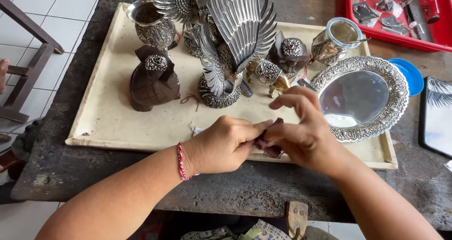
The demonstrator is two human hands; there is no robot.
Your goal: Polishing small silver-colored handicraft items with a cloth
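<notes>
My left hand (225, 143) and my right hand (301, 132) meet over the front edge of a cream tray (108, 117). Between their fingertips both pinch a small dark maroon piece (270, 145), mostly hidden by the fingers. A red braided band circles my left wrist. Just behind my hands stands a silver winged bird figure (235, 42). Left of it sits a dark brown carved holder (153, 80) with a silver ornament on top.
An ornate round silver plate (362, 96) lies right of my hands. Silver cups (153, 23) (336, 40) stand at the tray's back. A red bin (400, 12) of small tools sits at the far right, a blue lid (408, 74) beside it. A wooden stool (28, 61) stands left.
</notes>
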